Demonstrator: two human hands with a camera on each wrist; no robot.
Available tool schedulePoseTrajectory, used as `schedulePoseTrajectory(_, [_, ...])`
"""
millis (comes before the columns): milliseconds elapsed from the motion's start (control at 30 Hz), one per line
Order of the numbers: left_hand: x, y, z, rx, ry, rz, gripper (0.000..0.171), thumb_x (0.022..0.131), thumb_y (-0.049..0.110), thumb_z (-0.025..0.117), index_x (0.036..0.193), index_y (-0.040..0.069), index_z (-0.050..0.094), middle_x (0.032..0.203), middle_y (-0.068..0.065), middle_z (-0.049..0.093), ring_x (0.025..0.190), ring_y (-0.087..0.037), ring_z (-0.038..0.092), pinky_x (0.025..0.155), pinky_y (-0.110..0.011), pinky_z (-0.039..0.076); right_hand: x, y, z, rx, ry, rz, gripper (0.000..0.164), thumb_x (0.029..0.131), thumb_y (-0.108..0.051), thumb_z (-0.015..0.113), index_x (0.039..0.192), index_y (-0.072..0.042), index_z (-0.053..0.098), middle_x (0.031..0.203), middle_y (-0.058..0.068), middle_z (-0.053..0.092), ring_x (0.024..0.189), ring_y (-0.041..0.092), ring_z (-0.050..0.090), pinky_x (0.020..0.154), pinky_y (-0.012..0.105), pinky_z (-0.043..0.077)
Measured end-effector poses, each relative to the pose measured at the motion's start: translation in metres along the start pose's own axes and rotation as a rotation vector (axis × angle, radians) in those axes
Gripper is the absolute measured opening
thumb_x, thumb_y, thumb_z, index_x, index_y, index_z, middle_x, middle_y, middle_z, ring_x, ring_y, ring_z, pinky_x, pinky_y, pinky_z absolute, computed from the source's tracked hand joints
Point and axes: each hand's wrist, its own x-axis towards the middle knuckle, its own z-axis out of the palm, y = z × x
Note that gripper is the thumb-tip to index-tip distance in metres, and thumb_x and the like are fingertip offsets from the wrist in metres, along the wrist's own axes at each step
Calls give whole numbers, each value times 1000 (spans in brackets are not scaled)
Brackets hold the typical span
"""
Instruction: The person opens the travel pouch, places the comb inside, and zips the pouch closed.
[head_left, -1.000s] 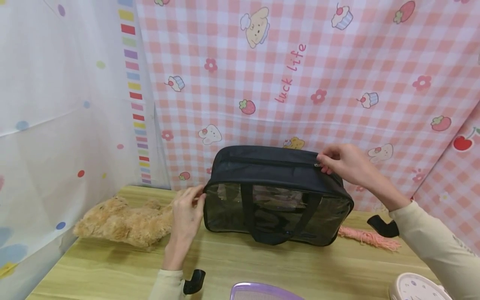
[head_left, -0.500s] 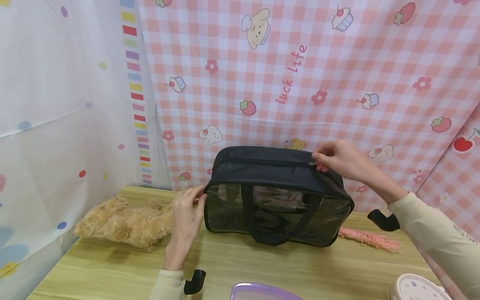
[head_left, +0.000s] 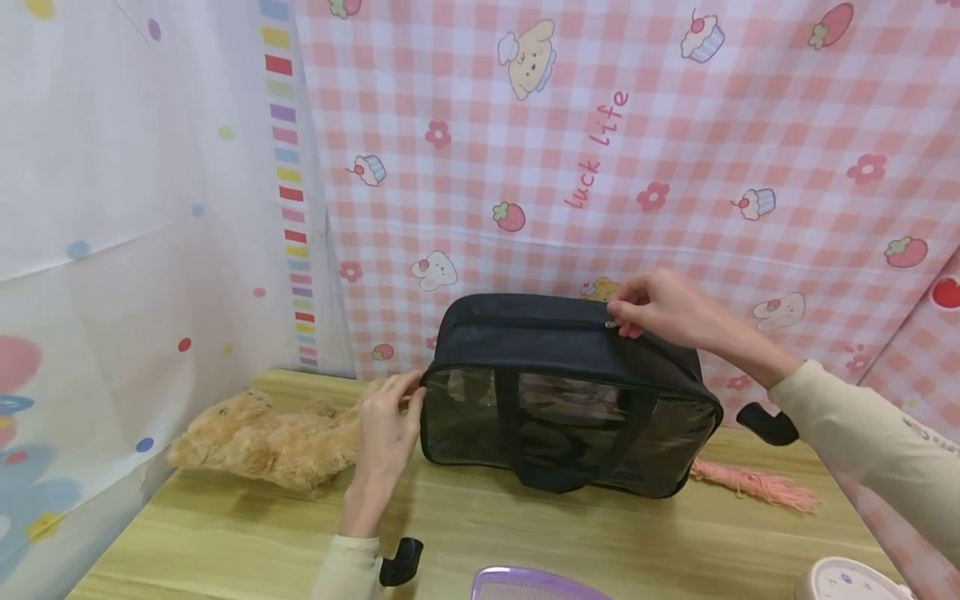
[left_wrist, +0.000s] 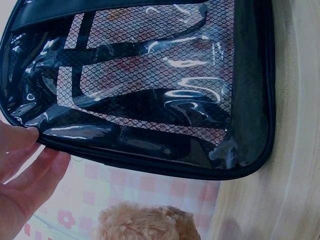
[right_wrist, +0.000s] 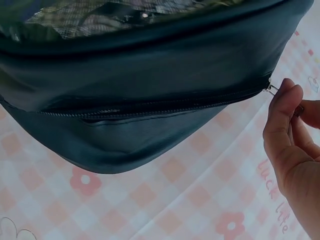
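The black bag (head_left: 570, 396) stands upright on the desk (head_left: 465, 525), beside the plush toy (head_left: 262, 442), its clear front and strap facing the person. Its long axis runs left to right, as does the top zip. It looks light, soft-sided and floppy, the clear panels probably slippery; the piped corners and straps seem the surest holds. The left hand (head_left: 386, 417) pinches the upper left edge, thumb and fingers nearly closed; the right hand's (head_left: 660, 308) fingers are closed on the zip pull (right_wrist: 273, 90)
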Motion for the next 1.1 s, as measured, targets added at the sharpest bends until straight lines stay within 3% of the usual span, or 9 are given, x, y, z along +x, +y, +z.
schedulePoseTrajectory(367, [-3,1,-1,-7,-27,-16,18,85,-4,68,103,-2,70,90,-11,68,81,-23,63,66,-29,57,11,-9,2,-2,-34,-6,18,95,-8,57,95,7,69,75,6,68,64,18,65,59,31,57])
schedulePoseTrajectory(1100, [-2,2,-1,-9,-22,-18,17,88,2,66,105,-1,70,92,-10,67,81,-20,64,68,-27,57,56,-46,23,32,-111,-52,19,95,-8,57,92,6,69,74,8,67,66,21,66,64,34,58])
